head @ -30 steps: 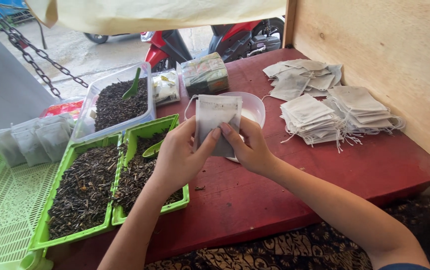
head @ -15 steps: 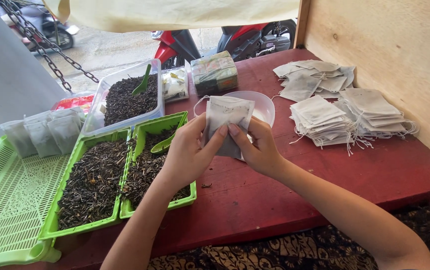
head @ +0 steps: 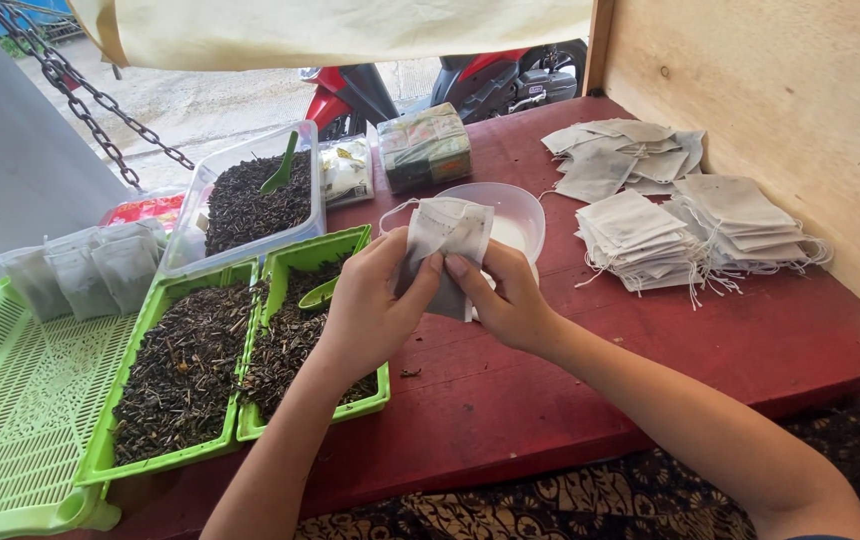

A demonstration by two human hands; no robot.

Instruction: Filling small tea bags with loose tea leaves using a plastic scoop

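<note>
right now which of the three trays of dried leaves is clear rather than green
The clear plastic tray farthest back, holding a green scoop; the two nearer trays are green.

Pouch (head: 447,250) in my hands: thin matt filter paper, slightly crinkled, with cotton string. Bowl (head: 515,215) under it: white plastic, semi-gloss. Table (head: 570,360): red-painted wood, worn and scuffed. Trays (head: 250,430): glossy green plastic. Wall panel (head: 780,90): raw plywood, matt. Chain (head: 80,85): dull metal.
</note>
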